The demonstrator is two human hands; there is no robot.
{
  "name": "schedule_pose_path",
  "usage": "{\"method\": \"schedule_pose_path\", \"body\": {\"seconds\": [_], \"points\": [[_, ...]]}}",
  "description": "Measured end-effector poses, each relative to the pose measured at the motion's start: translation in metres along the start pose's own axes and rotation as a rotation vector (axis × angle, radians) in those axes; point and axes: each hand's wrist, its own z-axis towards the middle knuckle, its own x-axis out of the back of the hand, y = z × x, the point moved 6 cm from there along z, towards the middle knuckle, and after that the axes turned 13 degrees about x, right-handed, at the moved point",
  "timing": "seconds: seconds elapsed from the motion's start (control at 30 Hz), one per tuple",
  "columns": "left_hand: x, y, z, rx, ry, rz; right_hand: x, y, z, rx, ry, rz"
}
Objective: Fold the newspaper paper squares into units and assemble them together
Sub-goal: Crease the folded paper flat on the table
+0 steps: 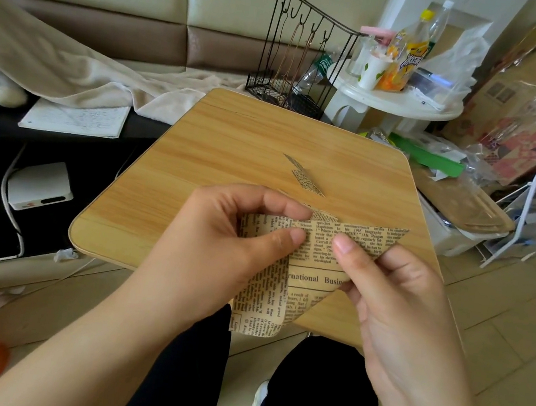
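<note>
Newsprint paper square point(311, 265) | L hand point(220, 247) pinches left part | R hand point(393, 296) pinches right edge

Both forearms reach forward from the bottom edge, hands raised close together. The left hand point(221, 241) curls its fingers point(280, 204) over, thumb pressed beneath in a pinch. The right hand point(392, 302) pinches too, thumb pointing toward the left thumb, fingers tucked behind.

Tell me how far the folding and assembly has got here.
Done: one folded unit lies on the table. In hand: the left hand and right hand pinch a partly folded sheet. Left: finishing it and joining units; nothing looks assembled yet.
</note>
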Motion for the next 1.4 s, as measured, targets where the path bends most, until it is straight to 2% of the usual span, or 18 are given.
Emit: {"method": "schedule_pose_path", "body": {"seconds": [0.87,1.0,1.17,1.3,1.4], "points": [[0.001,-0.006,0.002,-0.013,0.016,0.072,-0.002,0.001,-0.001,-0.03,-0.018,0.035],[0.006,-0.01,0.004,-0.011,0.05,0.094,0.013,0.006,0.003,-0.034,0.034,-0.053],[0.009,-0.015,0.01,-0.012,0.056,0.118,0.022,0.008,0.007,-0.049,0.067,-0.013],[0.011,-0.027,0.026,0.056,0.004,0.272,0.028,0.026,0.009,-0.129,-0.019,-0.135],[0.009,-0.046,0.049,0.151,-0.14,0.513,0.029,0.048,0.015,-0.187,-0.258,-0.455]]}}
